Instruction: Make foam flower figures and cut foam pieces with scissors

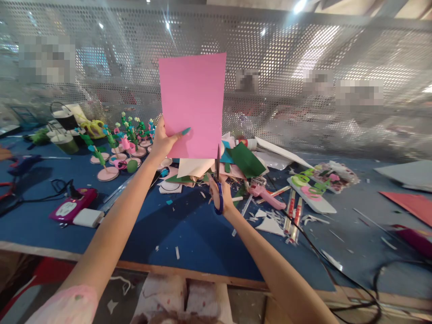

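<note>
My left hand point(167, 139) pinches the lower left part of a pink sheet point(194, 99), its thumb on the near face and the other fingers behind. The sheet stands upright above the table. In my right hand point(224, 195) is a pair of scissors point(220, 198) with dark blue handles, blades pointing up at the sheet's lower right corner. Whether the blades have cut into it I cannot tell. Below and behind the sheet lies a heap of paper and foam pieces, among them a dark green sheet point(249, 160) and a cream piece point(192, 168).
Small flower decorations on round pink bases point(108, 173) stand at the left, by a purple power strip point(74, 207). A pink glue gun point(268, 197), white scraps point(271, 226) and a black cable point(313, 247) lie at the right. A perforated metal screen point(270, 58) rises behind the table.
</note>
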A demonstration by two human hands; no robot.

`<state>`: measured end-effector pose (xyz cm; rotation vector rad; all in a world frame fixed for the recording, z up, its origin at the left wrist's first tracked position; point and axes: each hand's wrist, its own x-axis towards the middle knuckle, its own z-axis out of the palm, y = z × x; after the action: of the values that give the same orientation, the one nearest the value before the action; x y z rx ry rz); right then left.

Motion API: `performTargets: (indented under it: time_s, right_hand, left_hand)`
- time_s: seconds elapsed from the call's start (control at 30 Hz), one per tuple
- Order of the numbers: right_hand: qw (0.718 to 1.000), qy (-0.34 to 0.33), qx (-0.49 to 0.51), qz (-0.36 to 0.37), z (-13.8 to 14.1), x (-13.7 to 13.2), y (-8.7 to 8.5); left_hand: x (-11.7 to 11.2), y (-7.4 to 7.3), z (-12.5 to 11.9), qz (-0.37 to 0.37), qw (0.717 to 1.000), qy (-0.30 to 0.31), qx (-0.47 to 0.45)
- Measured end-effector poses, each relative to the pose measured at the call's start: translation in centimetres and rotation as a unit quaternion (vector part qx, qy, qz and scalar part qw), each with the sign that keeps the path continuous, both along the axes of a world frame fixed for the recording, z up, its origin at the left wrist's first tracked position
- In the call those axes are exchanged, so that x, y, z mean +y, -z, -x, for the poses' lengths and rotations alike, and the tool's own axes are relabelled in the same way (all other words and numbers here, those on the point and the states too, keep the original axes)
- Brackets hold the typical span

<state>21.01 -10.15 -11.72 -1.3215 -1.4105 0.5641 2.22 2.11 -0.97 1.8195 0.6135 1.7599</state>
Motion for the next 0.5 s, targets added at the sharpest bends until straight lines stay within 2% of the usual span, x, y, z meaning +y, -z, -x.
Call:
performTargets:
  time_s: [0.5]
  right_hand:
    - [1.000,0.004,-0.008,0.011,-0.01,-0.08,-0.01]
  left_hand:
    - [0.00,0.01,0.01,0.003,1.000,0.000,-0.006]
